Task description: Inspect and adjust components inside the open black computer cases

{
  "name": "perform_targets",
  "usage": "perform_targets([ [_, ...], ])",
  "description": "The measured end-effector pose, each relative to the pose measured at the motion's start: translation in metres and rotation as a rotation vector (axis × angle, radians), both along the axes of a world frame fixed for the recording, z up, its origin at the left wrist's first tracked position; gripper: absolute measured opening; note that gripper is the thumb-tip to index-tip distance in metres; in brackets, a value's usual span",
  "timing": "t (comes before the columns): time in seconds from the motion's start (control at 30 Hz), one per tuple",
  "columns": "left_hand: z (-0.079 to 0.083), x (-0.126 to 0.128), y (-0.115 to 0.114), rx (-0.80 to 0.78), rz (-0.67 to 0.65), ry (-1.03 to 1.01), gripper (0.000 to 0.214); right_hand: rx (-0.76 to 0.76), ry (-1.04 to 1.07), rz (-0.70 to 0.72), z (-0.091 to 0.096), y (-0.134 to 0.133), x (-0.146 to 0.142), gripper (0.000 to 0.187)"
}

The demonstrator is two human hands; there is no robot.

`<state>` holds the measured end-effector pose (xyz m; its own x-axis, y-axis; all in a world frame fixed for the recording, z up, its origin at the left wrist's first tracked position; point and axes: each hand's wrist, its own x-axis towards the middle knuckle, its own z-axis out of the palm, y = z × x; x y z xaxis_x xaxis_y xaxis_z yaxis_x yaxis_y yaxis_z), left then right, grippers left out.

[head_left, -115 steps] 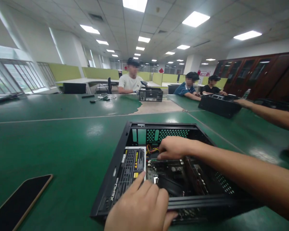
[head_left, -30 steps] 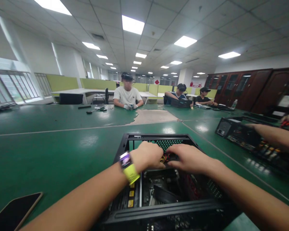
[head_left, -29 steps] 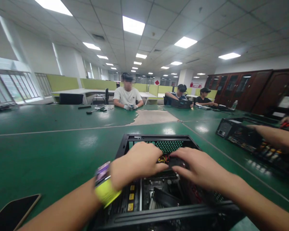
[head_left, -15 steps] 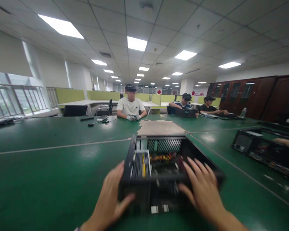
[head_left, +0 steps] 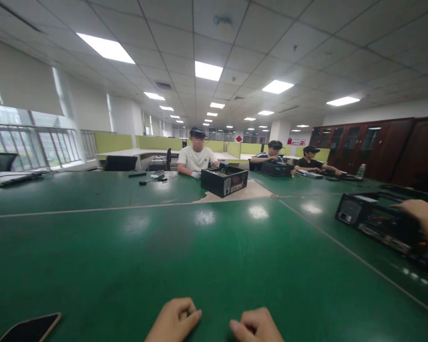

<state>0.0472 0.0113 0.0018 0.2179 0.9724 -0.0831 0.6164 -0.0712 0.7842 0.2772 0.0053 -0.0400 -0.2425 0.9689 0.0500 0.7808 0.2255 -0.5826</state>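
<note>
Head view: nothing is being handled. At the bottom edge, the left hand (head_left: 173, 323) and right hand (head_left: 257, 327) rest on the green surface (head_left: 128, 256), fingers curled in, gripping nothing visible. The phone (head_left: 28, 327) lies lower left. Reaching the computer case (head_left: 224, 180), well apart at centre frame, would take a long stretch.

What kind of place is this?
Likely an open-plan office used as a computer workshop: a big green table, an open computer case on it, green desk partitions and wooden cabinets behind.
</note>
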Motion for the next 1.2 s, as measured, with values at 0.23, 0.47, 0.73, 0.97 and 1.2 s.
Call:
perform_targets([
  [0.23, -0.005, -0.002, 0.004, -0.016, -0.032, -0.073, 0.049, -0.106, 0.112, 0.025, 0.019, -0.017, -0.002, 0.027],
  [0.47, -0.009, -0.007, 0.008, -0.039, -0.062, -0.129, 0.055, -0.089, 0.119, 0.047, 0.012, -0.012, 0.001, 0.027],
  [0.73, -0.014, -0.008, 0.008, -0.054, -0.087, -0.156, 0.056, -0.125, 0.153, 0.090, 0.009, -0.009, 0.004, 0.031],
  [0.97, -0.012, -0.006, 0.007, -0.037, -0.087, -0.150, 0.053, -0.113, 0.154, 0.070, 0.008, -0.009, 0.006, 0.036],
  [1.2, -0.008, -0.006, 0.004, -0.015, -0.097, -0.114, 0.048, -0.130, 0.114, 0.083, 0.014, -0.012, 0.005, 0.036],
])
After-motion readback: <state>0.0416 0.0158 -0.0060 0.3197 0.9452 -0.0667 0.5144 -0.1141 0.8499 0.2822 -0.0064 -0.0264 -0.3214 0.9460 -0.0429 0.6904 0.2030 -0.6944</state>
